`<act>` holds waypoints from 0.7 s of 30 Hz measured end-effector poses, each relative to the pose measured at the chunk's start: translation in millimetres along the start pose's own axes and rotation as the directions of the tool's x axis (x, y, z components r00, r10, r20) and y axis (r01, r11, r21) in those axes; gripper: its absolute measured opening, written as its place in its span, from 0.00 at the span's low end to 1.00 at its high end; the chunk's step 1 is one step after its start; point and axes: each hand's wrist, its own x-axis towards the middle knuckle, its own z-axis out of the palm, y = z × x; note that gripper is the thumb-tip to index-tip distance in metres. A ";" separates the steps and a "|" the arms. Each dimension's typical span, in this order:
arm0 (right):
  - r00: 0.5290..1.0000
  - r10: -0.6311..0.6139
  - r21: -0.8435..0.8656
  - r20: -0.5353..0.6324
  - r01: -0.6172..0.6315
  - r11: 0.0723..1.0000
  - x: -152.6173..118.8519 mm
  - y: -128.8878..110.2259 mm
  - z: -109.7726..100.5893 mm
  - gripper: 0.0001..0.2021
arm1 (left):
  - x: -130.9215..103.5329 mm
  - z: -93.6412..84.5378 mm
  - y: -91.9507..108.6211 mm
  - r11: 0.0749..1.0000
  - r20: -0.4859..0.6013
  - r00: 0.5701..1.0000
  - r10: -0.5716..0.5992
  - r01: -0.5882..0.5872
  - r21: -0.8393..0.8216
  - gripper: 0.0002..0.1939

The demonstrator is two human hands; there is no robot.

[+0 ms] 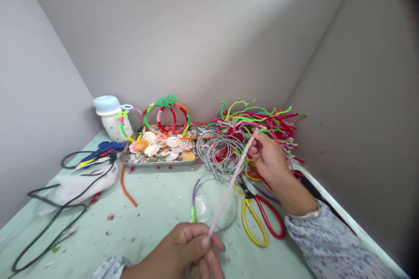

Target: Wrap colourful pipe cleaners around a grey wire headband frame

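A pale pink pipe cleaner [229, 192] stretches slantwise between my two hands. My left hand [188, 248], low in the middle, pinches its near end between thumb and forefinger. Higher up on the right, my right hand [270, 159] grips the far end, close to the pile of pipe cleaners. Behind the pink strand a grey wire ring [236, 202] lies on the table, with a purple and bright green wrapped stretch [195, 198] on its left side. Scissors [257, 222] with one yellow and one red handle rest below my right hand.
At the back stand a tray [157, 163] of seashells, wrapped rings [174, 117], a coil of grey wire [218, 152] and a heap of coloured pipe cleaners [271, 120]. On the left are a white bottle [114, 124], a blue glue gun [104, 148], its black cord [57, 216] and a plastic bag [81, 183].
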 end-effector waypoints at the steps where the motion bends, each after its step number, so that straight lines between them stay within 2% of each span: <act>1: 1.000 0.000 0.002 0.002 0.000 1.000 0.4 -0.6 -0.2 0.11 | -0.4 0.2 1.7 1.000 0.006 1.000 -0.005 0.005 -0.005 0.21; 8: 1.000 -0.017 0.034 0.012 0.016 0.999 2.3 0.1 -3.6 0.14 | -3.9 3.7 3.5 0.997 -0.060 0.996 -0.066 0.064 -0.033 0.20; 15: 0.996 0.064 0.044 0.064 -0.067 0.997 2.4 -0.9 -4.5 0.11 | -0.7 -0.9 -2.0 0.997 -0.065 0.996 -0.064 0.061 -0.049 0.21; 21: 0.999 0.045 0.064 0.016 -0.046 0.997 4.3 -3.5 -5.7 0.12 | -2.2 -3.5 -4.1 0.999 -0.132 0.990 -0.044 0.045 0.006 0.26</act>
